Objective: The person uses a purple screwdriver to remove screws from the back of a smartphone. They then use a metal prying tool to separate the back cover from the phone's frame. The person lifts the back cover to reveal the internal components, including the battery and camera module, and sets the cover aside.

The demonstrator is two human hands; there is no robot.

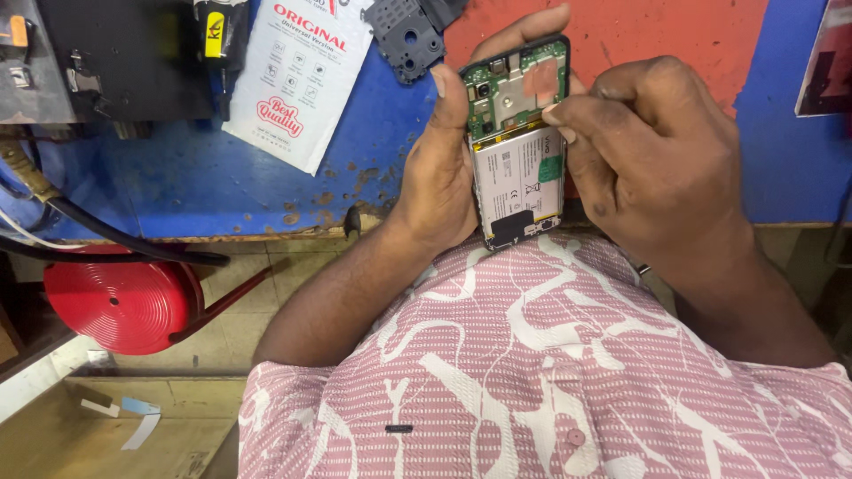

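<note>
My left hand (439, 182) grips the opened black smartphone (516, 142) above the blue bench edge (222, 191), back cover already off, green board and silver battery still in place. My right hand (652, 151) pinches its fingertips (552, 113) narrow on the board's lower edge; whether they hold anything, I cannot tell.

A worn blue table (222, 191) with a chipped, rust-flecked front edge carries a red mat (674, 35) across its far side. Below it, a red round stool (120, 302) stands on a beige tiled floor (293, 275) beside black cables (106, 235).
</note>
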